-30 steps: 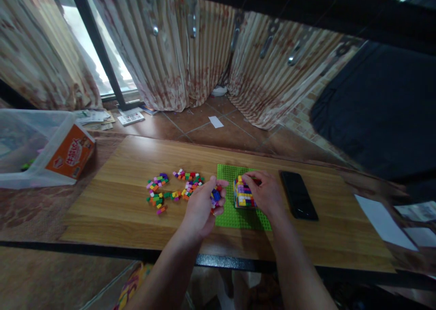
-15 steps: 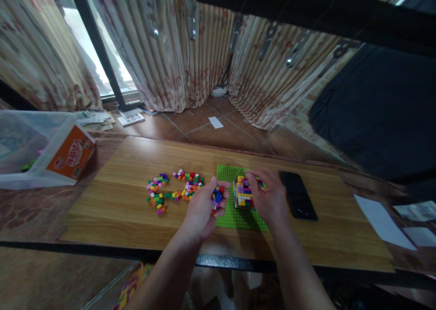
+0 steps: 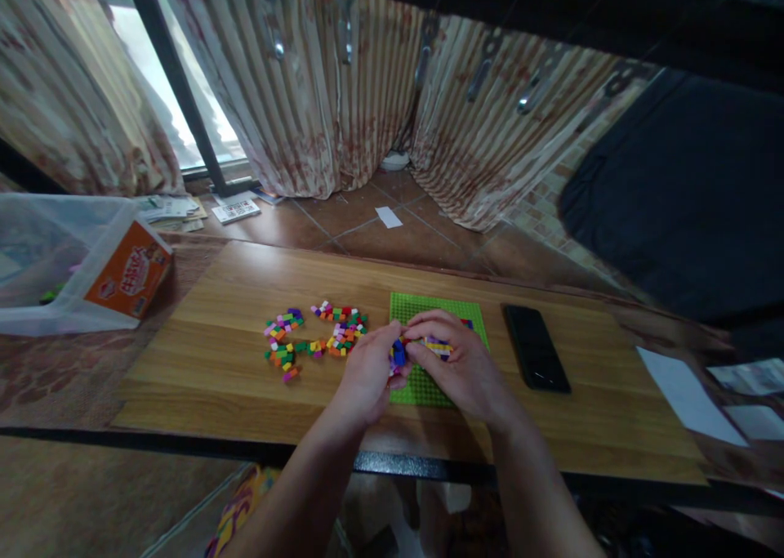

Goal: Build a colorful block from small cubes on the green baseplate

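Note:
Several loose toy bricks [image 3: 399, 354], mostly blue and purple, lie in the curled fingers of my left hand [image 3: 366, 374]. Thumb and fingertips of my right hand [image 3: 462, 366] come together right at these bricks, touching or nearly touching the left fingers; whether a brick is between them is hidden. Beneath the right hand, a built block of colourful bricks [image 3: 438, 347] stands on the green studded baseplate [image 3: 422, 390]. The right hand covers most of that block. Left of my hands, more loose bricks [image 3: 340, 341] are spread over the wooden tabletop [image 3: 226, 403].
A black phone [image 3: 536, 350] lies right of the baseplate. At the far left stands a clear plastic bin [image 3: 67, 264] with an orange label. White paper [image 3: 689, 395] sits past the table's right end. Curtains [image 3: 343, 109] hang beyond the table.
My right hand has moved left from the built block to the bricks in my left hand. The left hand stays in nearly the same place.

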### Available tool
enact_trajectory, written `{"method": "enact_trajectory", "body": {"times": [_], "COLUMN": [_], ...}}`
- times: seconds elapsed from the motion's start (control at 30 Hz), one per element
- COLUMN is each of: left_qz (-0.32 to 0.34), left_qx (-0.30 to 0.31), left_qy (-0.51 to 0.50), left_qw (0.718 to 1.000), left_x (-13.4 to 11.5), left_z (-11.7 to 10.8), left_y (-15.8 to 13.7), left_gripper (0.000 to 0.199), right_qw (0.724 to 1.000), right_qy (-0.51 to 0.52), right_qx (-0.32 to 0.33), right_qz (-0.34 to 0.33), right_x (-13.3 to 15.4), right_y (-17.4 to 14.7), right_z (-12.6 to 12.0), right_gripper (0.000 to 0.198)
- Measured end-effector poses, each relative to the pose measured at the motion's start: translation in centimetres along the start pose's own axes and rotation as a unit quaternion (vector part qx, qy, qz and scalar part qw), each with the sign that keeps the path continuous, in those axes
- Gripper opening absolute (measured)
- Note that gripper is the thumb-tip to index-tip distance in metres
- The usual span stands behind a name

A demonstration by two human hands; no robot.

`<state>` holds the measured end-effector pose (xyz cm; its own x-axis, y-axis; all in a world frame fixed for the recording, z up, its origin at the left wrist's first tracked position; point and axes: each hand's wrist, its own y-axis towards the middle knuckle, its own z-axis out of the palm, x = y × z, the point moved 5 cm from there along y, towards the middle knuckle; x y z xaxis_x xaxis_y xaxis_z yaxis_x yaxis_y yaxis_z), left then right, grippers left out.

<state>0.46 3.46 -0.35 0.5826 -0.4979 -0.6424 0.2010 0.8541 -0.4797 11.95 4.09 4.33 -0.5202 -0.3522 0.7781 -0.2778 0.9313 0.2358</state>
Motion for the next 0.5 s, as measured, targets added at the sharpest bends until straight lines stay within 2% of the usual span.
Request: {"method": "enact_trajectory", "body": {"times": [0.17,0.27,0.37,0.5], "left_qz": [-0.017,-0.011,-0.006,-0.016], "left_qx": [0.04,0.057,0.078,0.084], "left_qy": [-0.001,0.006,0.018,0.025], "left_qw": [0.999,0.998,0.997,0.996], "left_x": [0.0,-0.2,-0.2,-0.1], "left_z": [0.4,0.5,0.6,0.7], "left_y": [-0.1,-0.1,-0.2,-0.3], "left_gripper": [0.032,0.033,0.031,0.033], "right_qw": [0.998,0.992,0.979,0.968], "right_qy": [0.055,0.102,0.157,0.197], "right_qx": [-0.017,-0.046,-0.037,-0.029], "right_qz": [0.013,0.064,0.121,0.15], "right_x": [-0.4,-1.1,-1.7,-2.2], "right_y": [0.0,0.0,0.0,0.0], "right_z": [-0.6,-1.0,-0.7,-0.1], "right_gripper": [0.013,0.017,0.019,0.018]}}
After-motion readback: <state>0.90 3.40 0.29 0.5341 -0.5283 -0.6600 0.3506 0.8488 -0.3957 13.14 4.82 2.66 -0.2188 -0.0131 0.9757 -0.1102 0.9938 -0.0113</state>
